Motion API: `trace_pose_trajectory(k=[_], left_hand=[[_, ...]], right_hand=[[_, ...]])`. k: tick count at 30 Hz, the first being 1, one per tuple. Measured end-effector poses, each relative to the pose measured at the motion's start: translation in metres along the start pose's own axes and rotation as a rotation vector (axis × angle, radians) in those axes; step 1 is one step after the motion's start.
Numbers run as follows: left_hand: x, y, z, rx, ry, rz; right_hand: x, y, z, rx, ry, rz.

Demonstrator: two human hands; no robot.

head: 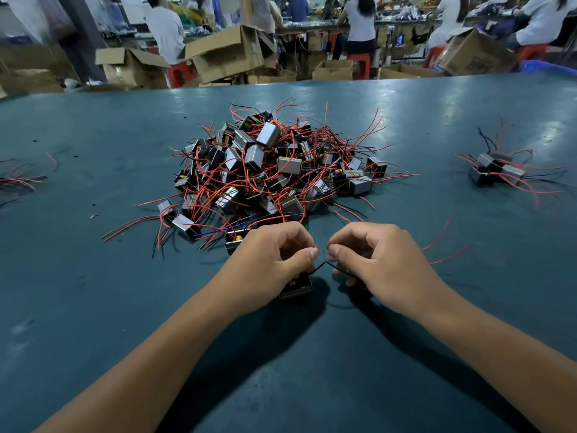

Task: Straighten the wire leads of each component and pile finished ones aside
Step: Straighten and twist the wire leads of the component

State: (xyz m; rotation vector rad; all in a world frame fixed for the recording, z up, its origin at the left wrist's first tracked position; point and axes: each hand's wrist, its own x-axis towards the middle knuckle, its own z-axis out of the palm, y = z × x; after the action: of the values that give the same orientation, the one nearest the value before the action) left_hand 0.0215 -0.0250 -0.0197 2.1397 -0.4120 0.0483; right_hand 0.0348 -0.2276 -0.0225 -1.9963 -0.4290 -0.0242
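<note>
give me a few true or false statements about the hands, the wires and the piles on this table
1. Both hands pinch wire leads. True: the left hand and right hand each hold wire ends of the component under the left hand.
2. The big pile lies behind the hands. True.
3. The table is red. False: it is dark teal.
4. The small pile sits at far left. False: it sits at right.
5. Most leads are green. False: mostly red.

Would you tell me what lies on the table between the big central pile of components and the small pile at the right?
In the head view, bare green table separates the big pile from the small pile.
</note>
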Motion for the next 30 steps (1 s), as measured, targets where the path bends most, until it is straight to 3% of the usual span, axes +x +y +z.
trace_pose_trajectory(k=[6,30], left_hand=[[0.0019,-0.0013,0.0019,-0.016,0.016,0.022],[0.0033,-0.0063,0.0084,-0.145,0.027,0.000]], right_hand=[[-0.0020,-0.0004,0.0067,0.139,0.013,0.036],[-0.0019,0.0016,0.0102,0.156,0.051,-0.011]])
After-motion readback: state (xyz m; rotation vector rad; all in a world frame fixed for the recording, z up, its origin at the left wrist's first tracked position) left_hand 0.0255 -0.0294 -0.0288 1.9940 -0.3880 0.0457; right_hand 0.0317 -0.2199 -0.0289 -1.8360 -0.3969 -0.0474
